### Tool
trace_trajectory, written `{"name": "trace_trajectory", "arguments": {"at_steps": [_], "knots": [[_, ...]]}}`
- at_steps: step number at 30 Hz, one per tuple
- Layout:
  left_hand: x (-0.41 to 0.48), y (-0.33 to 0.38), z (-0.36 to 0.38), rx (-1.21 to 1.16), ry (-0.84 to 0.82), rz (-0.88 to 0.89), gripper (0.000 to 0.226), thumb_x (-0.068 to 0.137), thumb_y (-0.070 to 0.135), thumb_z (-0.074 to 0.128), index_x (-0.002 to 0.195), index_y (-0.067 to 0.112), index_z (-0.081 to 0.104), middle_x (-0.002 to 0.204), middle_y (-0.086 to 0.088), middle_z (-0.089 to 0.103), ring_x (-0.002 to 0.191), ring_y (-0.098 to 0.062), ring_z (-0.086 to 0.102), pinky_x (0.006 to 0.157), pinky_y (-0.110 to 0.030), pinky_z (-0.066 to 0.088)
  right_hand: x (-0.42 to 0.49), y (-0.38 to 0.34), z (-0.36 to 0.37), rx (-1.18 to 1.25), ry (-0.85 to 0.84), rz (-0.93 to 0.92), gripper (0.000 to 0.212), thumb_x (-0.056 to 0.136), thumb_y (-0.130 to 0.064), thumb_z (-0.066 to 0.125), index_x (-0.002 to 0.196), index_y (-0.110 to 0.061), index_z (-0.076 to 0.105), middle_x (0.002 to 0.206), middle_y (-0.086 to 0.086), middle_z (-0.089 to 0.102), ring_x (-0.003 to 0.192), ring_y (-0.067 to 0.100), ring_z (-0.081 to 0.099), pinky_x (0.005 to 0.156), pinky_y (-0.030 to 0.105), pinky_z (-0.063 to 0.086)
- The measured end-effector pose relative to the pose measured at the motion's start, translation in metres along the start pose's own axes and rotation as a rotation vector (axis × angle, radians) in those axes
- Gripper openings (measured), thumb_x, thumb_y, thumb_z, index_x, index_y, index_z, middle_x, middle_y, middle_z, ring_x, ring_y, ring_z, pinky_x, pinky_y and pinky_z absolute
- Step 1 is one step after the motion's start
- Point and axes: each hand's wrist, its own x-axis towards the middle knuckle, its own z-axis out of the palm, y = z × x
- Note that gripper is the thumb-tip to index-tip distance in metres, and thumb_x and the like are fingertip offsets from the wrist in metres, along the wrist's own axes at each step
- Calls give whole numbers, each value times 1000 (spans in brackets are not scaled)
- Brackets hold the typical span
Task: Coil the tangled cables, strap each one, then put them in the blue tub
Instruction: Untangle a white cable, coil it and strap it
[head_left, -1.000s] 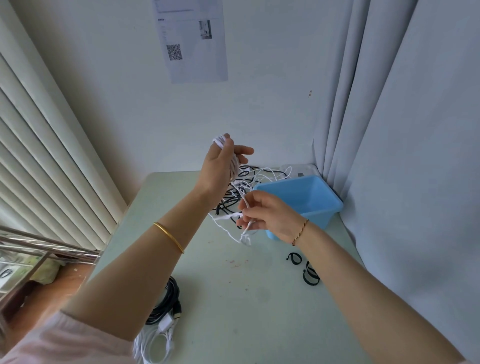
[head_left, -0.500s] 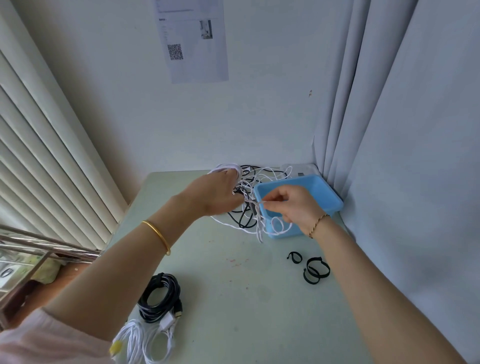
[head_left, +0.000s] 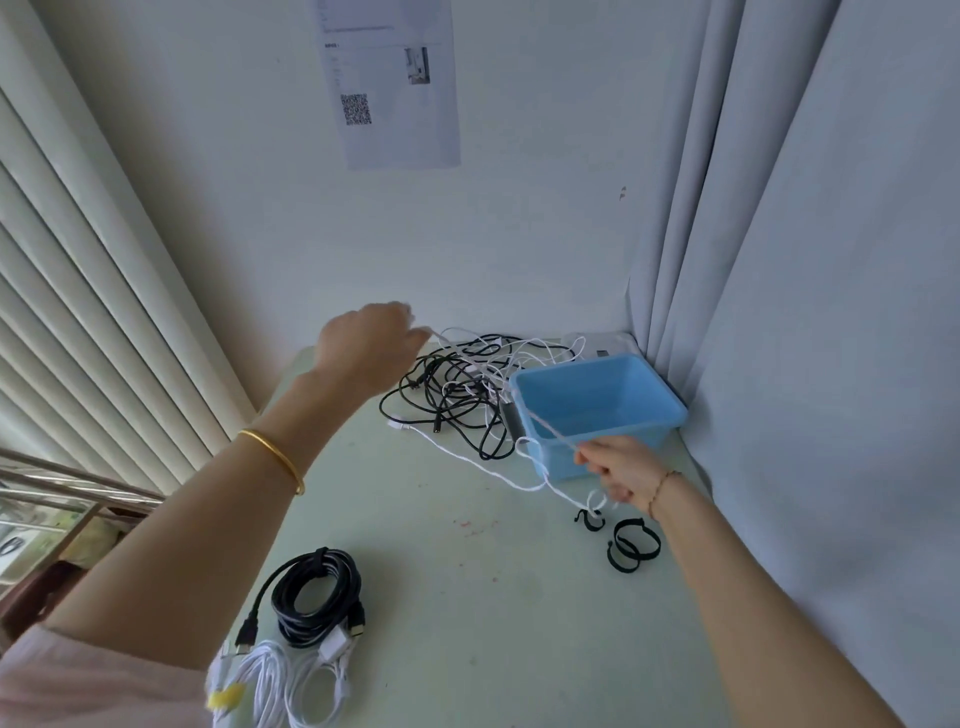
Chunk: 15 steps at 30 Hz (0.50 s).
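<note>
Head view: nearest on the table (head_left: 441, 613), a white coil (head_left: 275, 686) and a black coil (head_left: 317, 592) are seen lying side by side, wound but not yet put away. A band appears to cross the black one, while a strap on the white one cannot be made out. Farther right, loose straps (head_left: 631, 545) are laid just beside the right wrist. Beyond them the blue tub (head_left: 597, 400) is set at the back corner with nothing visible inside, and the tangle (head_left: 457, 395) of black and white leads is spread against its left side.

The step in hand is judged to be the freeing of one white cable (head_left: 467, 462) from that tangle, so the task is taken to be under way, with most of it left. For the next move, the cable must be drawn clear of the black leads without being snagged, then wound into even loops and bound with one of the straps.

The right hand (head_left: 618, 470) is held low in front of the tub. The white cable is pinched between its curled fingers, and one run is pulled taut across the tub's corner. The left hand (head_left: 366, 338) is raised over the far edge, back to the camera and fingers curled. A white strand is gripped there, judged to be the same cable.
</note>
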Motion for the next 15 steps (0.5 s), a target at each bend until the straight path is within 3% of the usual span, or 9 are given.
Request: {"name": "trace_trajectory", "arguments": {"at_steps": [5, 8, 9, 11, 13, 15], "knots": [[2, 22, -6, -131, -76, 3, 33, 97, 38, 40, 78, 14, 54, 85, -6, 67, 79, -28, 61, 69, -32, 44, -1, -8, 42, -408, -200, -46, 33, 95, -23, 49, 64, -14, 58, 61, 1, 47, 52, 12, 39, 50, 21, 34], [-1, 30, -3, -151, -169, 15, 32, 96, 34, 38, 71, 17, 50, 75, -2, 67, 71, -22, 59, 68, -30, 45, 2, -16, 55, -614, -95, -247, 24, 93, -21, 49, 76, -13, 64, 70, 1, 55, 65, 12, 48, 64, 26, 40], [-2, 32, 0, -149, -188, 18, 33, 96, 33, 38, 70, 17, 50, 71, -1, 68, 67, -21, 57, 68, -29, 45, 2, -21, 59, -543, -23, -321, 23, 93, -19, 47, 84, -10, 67, 77, 0, 61, 73, 13, 55, 70, 27, 44], [-3, 34, 3, -146, -217, 29, 35, 96, 33, 38, 67, 16, 48, 70, -2, 69, 64, -20, 57, 69, -30, 47, -4, -34, 61, -81, 90, -383, 25, 93, -17, 44, 94, -8, 68, 90, 3, 70, 88, 17, 64, 85, 31, 49], [-4, 36, 5, -151, -226, 33, 36, 95, 33, 37, 66, 15, 48, 71, -3, 70, 66, -22, 60, 73, -31, 50, -12, -49, 60, 358, -13, -389, 20, 97, -14, 42, 101, -11, 62, 83, 3, 73, 85, 18, 69, 86, 29, 52], [-4, 37, 5, -146, -228, 34, 37, 96, 34, 36, 67, 14, 50, 72, -3, 70, 68, -24, 62, 75, -32, 51, -19, -61, 59, 494, -133, -369, 17, 98, -17, 42, 103, -13, 57, 80, 9, 73, 84, 25, 70, 83, 30, 54]]}}
